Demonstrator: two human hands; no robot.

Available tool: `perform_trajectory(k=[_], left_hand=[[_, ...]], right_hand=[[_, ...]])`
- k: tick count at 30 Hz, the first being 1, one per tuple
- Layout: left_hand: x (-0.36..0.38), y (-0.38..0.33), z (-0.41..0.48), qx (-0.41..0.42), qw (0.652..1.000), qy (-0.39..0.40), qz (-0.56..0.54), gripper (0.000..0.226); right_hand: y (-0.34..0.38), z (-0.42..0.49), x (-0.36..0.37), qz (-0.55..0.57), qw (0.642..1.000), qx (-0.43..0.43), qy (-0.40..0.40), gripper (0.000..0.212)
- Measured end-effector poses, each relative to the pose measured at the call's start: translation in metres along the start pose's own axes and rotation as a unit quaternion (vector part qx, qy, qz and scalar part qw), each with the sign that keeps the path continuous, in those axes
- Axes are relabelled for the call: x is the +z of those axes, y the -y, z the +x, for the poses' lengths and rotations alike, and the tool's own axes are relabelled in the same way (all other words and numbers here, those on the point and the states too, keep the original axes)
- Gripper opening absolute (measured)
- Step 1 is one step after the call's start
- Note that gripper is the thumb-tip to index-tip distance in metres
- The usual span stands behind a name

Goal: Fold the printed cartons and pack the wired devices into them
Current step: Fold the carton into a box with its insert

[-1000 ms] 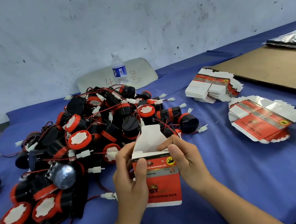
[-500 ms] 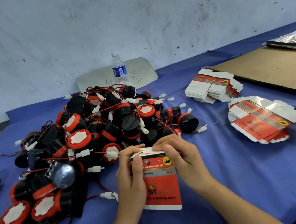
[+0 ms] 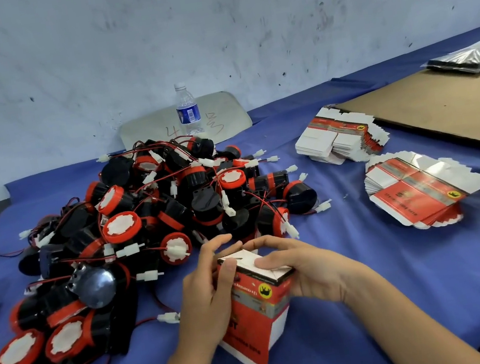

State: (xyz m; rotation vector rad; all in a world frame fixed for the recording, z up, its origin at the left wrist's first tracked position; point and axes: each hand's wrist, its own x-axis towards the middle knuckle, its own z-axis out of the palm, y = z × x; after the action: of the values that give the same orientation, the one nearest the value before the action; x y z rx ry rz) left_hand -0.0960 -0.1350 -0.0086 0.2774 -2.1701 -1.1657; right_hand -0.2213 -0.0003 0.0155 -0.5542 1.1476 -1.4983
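Gripping the carton (image 3: 254, 311), both hands (image 3: 303, 269) apparently press its top flaps flat.

Carton (image 3: 254, 321): red, grey band, yellow emblem, white flaps. Devices (image 3: 155, 214): black, red rims, white centres. Cloth (image 3: 405, 281): blue.

Both hands grip a red carton (image 3: 259, 311) at 6 o'clock: left hand (image 3: 206, 297) on its side, right hand (image 3: 306, 269) pressing the white top flaps. A device pile (image 3: 156, 220) lies at 10 o'clock, flat cartons (image 3: 419, 188) at 2, a bottle (image 3: 188, 109) at 12.
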Motion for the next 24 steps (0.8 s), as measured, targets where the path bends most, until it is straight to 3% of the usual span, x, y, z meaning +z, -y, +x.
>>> perform_trajectory(k=[3,8,11,14,18,24], left_hand=[[0.001,0.002,0.0,-0.002,1.0,-0.009,0.013,0.029],[0.005,0.002,0.0,0.0,1.0,-0.006,0.019,0.035],[0.006,0.0,-0.001,0.005,0.999,-0.029,0.014,0.038],[0.008,-0.006,-0.003,0.026,0.999,-0.018,0.036,0.065],[0.018,-0.008,-0.005,0.065,0.991,0.016,0.113,0.109],[0.017,-0.001,-0.005,0.054,0.998,0.016,0.037,0.116]], right_hand=[[-0.001,0.001,-0.001,-0.015,1.0,0.002,-0.013,0.057],[-0.006,0.004,0.001,-0.064,0.997,-0.009,-0.047,0.041],[-0.005,0.007,0.004,0.0,0.998,-0.033,-0.048,0.043],[-0.003,0.009,0.002,0.087,0.989,-0.098,-0.071,0.037],[-0.001,0.008,0.001,0.104,0.976,-0.173,-0.079,0.048],[-0.001,0.006,0.0,0.128,0.979,-0.158,-0.027,0.044]])
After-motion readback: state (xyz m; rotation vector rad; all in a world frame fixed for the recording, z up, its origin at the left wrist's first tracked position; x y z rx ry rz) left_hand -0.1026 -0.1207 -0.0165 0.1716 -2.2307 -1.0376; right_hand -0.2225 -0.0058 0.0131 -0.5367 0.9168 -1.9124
